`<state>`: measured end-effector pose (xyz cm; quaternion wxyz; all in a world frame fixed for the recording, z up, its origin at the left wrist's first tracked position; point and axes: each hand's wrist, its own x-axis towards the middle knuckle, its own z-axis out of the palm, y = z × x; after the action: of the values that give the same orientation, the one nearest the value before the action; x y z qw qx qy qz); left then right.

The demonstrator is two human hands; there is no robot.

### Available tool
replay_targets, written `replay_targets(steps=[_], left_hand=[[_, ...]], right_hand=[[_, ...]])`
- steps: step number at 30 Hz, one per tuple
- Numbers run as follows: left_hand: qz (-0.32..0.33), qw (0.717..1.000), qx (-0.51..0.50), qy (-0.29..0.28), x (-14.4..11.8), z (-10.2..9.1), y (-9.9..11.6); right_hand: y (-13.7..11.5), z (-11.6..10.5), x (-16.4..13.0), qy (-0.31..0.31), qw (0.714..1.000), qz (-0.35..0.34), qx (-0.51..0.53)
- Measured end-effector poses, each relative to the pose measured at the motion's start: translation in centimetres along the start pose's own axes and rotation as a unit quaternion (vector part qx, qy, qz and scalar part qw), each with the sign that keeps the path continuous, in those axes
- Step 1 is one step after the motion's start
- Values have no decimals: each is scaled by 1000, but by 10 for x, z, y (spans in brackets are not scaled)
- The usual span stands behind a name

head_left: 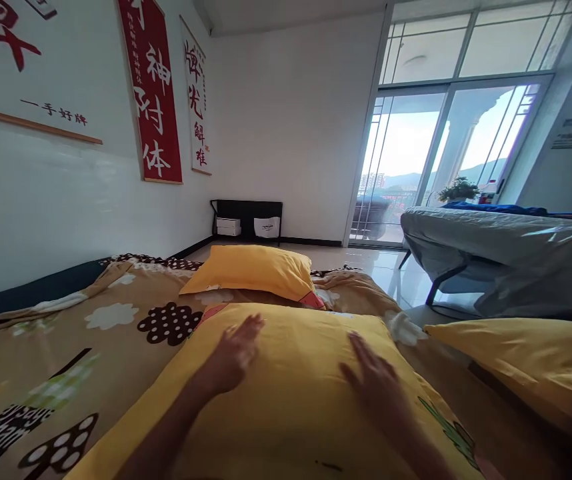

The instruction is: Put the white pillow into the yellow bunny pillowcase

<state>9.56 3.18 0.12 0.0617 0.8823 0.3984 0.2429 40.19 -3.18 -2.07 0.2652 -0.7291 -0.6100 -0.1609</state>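
As sun floods rm, patterned bedspread (116,320), white wall (291,120).

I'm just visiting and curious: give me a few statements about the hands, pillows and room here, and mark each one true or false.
1. Both hands lie flat on the near pillow. True: the left hand and right hand rest palm down on it.
2. The pillows are blue. False: all three are yellow.
3. A second pillow lies beyond the near one. True.
4. The right hand grips a cup. False: its fingers are spread on the pillow, holding nothing.
5. The red banner hangs on the left wall. True.
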Motion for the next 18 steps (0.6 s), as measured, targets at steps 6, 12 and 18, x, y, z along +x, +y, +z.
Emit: replay_targets(steps=[6,12,18], left_hand=[[-24,996,83,2,69,89,30],[-34,996,79,-2,36,115,-12],[-106,985,127,46,19,98,-52]], right_hand=[[-65,44,-14,-178,983,-23,43],[-24,67,-39,-185,983,-9,17],[60,77,-78,-120,986,86,-79]])
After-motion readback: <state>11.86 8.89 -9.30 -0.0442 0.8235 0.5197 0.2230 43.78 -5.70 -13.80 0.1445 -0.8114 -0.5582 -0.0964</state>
